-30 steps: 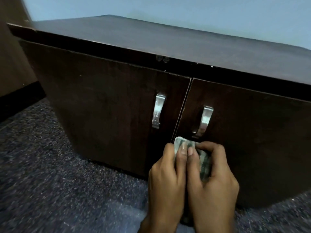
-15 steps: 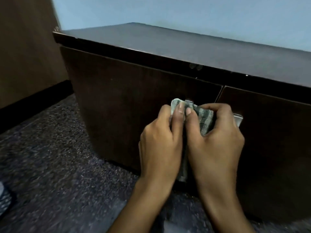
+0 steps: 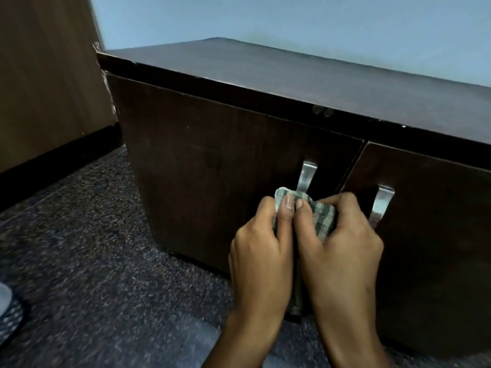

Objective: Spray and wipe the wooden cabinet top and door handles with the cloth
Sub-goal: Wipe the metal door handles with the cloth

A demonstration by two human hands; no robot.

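Hands: two; left hand (image 3: 261, 251) and right hand (image 3: 342, 248) both pinch the cloth (image 3: 322, 216), thumbs side by side.
Cloth: one, at the left handle (image 3: 305, 179) lower end; previously over its top.
Handles: two; right handle (image 3: 381, 205) now uncovered.
Cabinet top (image 3: 292, 75): one, beyond.

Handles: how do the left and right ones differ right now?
The left handle has its lower end under the cloth, which the left hand and right hand both grip. The right handle has no cloth on it. The left handle sits higher in the view, the right handle lower. Both are upright silvery metal strips.
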